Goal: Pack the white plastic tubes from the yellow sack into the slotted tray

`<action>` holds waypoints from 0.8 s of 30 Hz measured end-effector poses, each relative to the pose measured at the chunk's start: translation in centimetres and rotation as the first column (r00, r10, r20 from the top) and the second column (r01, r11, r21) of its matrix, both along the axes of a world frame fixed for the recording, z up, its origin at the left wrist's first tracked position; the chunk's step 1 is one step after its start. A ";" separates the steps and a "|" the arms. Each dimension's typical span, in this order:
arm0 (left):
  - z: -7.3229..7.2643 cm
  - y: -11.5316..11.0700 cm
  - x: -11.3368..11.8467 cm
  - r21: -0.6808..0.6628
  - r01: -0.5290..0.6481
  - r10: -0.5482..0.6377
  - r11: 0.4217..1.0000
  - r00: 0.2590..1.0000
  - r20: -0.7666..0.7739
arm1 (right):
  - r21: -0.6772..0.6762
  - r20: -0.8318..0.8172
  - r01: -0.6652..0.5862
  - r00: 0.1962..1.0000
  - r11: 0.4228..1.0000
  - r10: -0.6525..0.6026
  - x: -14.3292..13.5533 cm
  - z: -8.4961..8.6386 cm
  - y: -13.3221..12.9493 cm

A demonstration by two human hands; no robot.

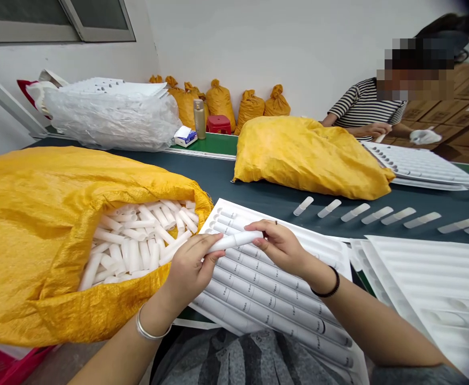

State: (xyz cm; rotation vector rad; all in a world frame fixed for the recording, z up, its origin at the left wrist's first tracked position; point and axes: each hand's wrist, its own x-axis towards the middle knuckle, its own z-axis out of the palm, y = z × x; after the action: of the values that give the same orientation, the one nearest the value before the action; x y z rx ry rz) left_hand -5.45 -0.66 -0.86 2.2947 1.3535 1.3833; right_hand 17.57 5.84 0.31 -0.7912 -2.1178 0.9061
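Note:
A slim white plastic tube (235,240) is held level in front of me, with a faint joint line across its middle. My left hand (194,262) pinches its left end between thumb and fingers. My right hand (278,243) grips the other end the same way. Just below lies a white tray (340,251) with rows of similar white tubes (254,291), which carry small dark print. To the left, an open yellow woven sack (50,214) is full of loose white tube pieces (138,240).
A dark conveyor belt (202,174) runs across, carrying spaced translucent tubes (354,212) and another yellow sack (298,155). More white trays (438,272) lie at right. Opposite, a person in a striped shirt (366,104) works beside a filled tray (422,163). A plastic-wrapped stack (109,115) stands far left.

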 end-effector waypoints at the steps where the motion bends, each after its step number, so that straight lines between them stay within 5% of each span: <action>1: -0.1 0.0 0.1 0.004 -0.003 0.003 1.000 1.000 0.003 | 0.002 0.008 0.007 1.000 1.000 -0.007 0.0 -0.2 0.0; 12: -1.2 -0.6 0.9 -0.024 0.031 -0.031 0.999 0.999 0.011 | -0.112 0.038 0.016 0.999 0.994 -0.012 -0.7 -0.9 -1.1; 16: -2.5 -0.5 1.1 -0.127 0.112 -0.119 0.986 0.991 -0.053 | 0.034 0.282 -0.111 0.955 0.993 0.097 -1.7 -1.5 -0.8; 18: -3.1 0.4 -0.1 -0.215 0.112 -0.148 0.970 0.976 -0.157 | 0.094 0.492 -0.083 0.870 0.992 0.026 -1.8 -1.8 0.9; 21: -3.5 2.9 -4.6 -0.264 -0.218 0.121 0.940 0.933 -0.338 | 0.176 0.648 0.251 0.698 0.952 -0.304 -0.5 -2.0 5.8; 22: -3.5 3.8 -6.7 -0.230 -0.407 0.294 0.884 0.867 -0.402 | 0.195 0.656 0.350 0.648 0.916 -0.387 0.4 -2.0 7.6; 24: -3.5 5.4 -11.0 -0.198 -0.546 0.432 0.814 0.797 -0.422 | 0.202 0.674 0.493 0.557 0.846 -0.485 2.4 -2.3 11.0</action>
State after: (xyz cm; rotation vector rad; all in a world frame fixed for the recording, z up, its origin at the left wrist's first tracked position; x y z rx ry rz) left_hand -16.43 4.74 -4.34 2.1208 2.2391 0.7577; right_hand 19.92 16.79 -1.99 -1.8722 -2.2748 0.2991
